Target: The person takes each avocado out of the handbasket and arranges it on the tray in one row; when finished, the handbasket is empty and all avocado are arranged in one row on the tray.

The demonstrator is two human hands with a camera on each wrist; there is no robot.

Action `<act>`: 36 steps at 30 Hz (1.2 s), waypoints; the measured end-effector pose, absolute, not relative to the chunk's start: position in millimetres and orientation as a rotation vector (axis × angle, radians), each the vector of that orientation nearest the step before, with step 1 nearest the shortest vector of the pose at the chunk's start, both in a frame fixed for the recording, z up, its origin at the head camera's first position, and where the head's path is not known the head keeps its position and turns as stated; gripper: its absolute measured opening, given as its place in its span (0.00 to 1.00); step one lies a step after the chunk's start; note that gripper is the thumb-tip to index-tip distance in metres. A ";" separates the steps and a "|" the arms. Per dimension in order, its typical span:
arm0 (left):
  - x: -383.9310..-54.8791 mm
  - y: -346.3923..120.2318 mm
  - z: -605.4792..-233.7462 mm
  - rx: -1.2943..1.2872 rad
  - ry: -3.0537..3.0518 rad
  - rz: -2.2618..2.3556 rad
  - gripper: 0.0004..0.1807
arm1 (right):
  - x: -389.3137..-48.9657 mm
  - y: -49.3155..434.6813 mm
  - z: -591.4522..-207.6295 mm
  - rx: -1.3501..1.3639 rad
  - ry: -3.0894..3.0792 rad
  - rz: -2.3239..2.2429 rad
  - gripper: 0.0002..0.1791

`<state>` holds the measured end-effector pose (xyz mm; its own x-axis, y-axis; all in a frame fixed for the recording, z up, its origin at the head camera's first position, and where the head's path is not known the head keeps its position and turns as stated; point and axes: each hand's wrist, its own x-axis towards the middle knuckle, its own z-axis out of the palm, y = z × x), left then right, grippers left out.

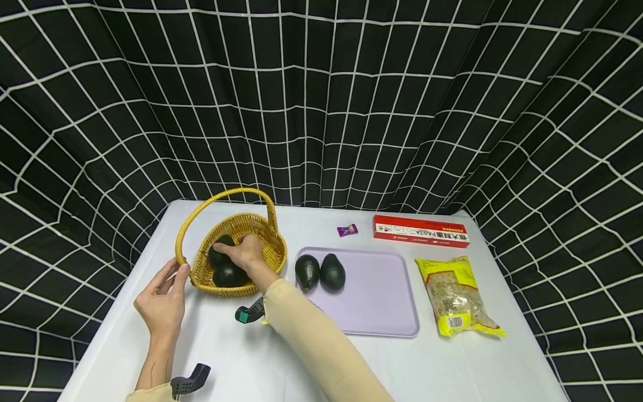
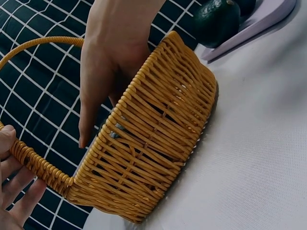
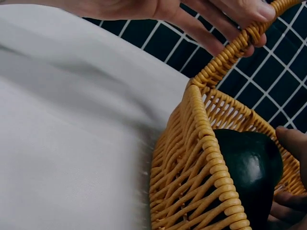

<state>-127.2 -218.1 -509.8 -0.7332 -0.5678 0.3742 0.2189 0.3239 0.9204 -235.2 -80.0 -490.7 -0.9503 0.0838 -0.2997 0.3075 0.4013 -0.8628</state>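
Observation:
A yellow wicker basket (image 1: 273, 251) stands at the left of the table, its tall handle (image 1: 221, 195) arching over it. My left hand (image 1: 163, 304) pinches the near left end of that handle between thumb and fingers, which also shows in the left wrist view. Inside the basket lie two dark green avocados. My right hand (image 1: 248, 254) reaches in over the rim and holds the farther avocado (image 1: 217, 258), thumb across its top; its other fingers are partly hidden. The nearer avocado (image 1: 229, 276) sits under the wrist, beside the front wall.
On a lilac tray (image 1: 372, 296) right of the basket, two more avocados (image 1: 332, 273) lie side by side. Behind it are a small purple wrapped sweet (image 1: 347, 230) and a red pasta box (image 1: 421, 231). A yellow clear-windowed bag (image 1: 456, 296) lies farther right.

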 end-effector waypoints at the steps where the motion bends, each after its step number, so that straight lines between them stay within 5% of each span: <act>1: -127.1 -217.9 -509.3 0.308 -1.910 -1.479 0.16 | -235.1 -80.5 -491.1 0.344 2.448 -1.571 0.40; 36: -129.0 -218.1 -511.1 0.322 -1.884 -1.508 0.17 | -236.1 -83.0 -497.8 0.399 2.429 -1.698 0.28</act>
